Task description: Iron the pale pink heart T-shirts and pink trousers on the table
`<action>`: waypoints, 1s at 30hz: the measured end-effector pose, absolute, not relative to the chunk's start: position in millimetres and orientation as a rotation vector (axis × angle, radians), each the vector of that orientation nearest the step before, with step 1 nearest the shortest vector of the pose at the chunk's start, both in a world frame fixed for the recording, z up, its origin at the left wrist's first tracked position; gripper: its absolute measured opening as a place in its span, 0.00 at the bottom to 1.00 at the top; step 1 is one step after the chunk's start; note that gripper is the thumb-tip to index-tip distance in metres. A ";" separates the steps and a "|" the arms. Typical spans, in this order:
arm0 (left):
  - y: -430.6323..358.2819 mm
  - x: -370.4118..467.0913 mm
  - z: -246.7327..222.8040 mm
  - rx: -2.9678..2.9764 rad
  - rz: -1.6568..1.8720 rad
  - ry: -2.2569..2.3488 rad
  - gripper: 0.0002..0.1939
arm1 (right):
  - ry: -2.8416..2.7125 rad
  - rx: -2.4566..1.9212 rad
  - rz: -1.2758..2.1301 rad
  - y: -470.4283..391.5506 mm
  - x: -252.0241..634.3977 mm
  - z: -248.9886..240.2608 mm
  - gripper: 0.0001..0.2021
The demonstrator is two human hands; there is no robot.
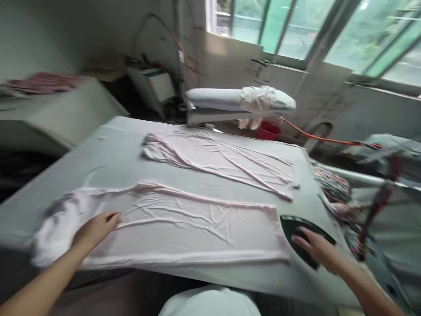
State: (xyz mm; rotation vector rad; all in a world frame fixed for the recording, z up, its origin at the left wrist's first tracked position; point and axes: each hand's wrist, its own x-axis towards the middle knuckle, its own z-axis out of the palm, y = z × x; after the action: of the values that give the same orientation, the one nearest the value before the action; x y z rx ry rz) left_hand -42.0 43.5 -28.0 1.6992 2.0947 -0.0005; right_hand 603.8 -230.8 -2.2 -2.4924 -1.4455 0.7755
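A pale pink garment (197, 228) lies spread across the near part of the covered table (115, 166), its left end bunched and its middle wrinkled. My left hand (97, 230) pinches the fabric near that bunched end. Just past the garment's right edge, my right hand (317, 248) is closed on a dark iron (296, 226), which rests on the table. Farther back lies a second pale pink garment (217, 160), folded and creased, touched by neither hand.
Beyond the table stands a padded narrow board (217, 98) with crumpled cloth on it. An orange cable (315, 137) runs behind the right side. Piled fabric (333, 184) sits at the right edge, and a red container (269, 131) behind the table.
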 end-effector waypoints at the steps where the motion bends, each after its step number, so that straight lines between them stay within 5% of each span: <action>1: 47.7 -44.9 -28.5 1.685 0.040 2.125 0.16 | -1.478 -2.429 0.815 -228.1 588.1 -11.4 0.27; 6: 111.9 -28.8 -49.3 1.798 0.193 2.218 0.25 | -1.572 -2.281 0.877 -147.2 524.6 -39.8 0.18; 12: 176.7 -16.0 -90.7 1.996 0.133 1.932 0.15 | -1.424 -2.645 0.591 -36.3 489.7 -11.5 0.18; 18: 195.6 -21.4 -106.4 1.951 0.189 1.791 0.17 | -2.108 -2.321 1.019 -4.4 284.1 14.4 0.16; 22: 182.6 -115.7 -96.9 1.850 0.510 1.763 0.18 | -2.479 -1.942 0.997 78.7 134.7 -5.8 0.16; 25: 137.6 -216.0 -101.9 1.585 0.845 2.242 0.22 | -2.382 -2.063 0.841 149.1 69.3 -16.8 0.19; 30: 57.6 -268.1 -124.4 1.629 0.569 2.194 0.25 | -2.351 -2.237 0.675 172.2 53.9 -3.7 0.23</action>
State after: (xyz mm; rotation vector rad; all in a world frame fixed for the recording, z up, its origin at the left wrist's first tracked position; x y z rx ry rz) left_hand -268.1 57.6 -124.4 1.6292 2.1935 0.5685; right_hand 53.9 172.2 -3.7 -2.2365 -2.3506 0.6753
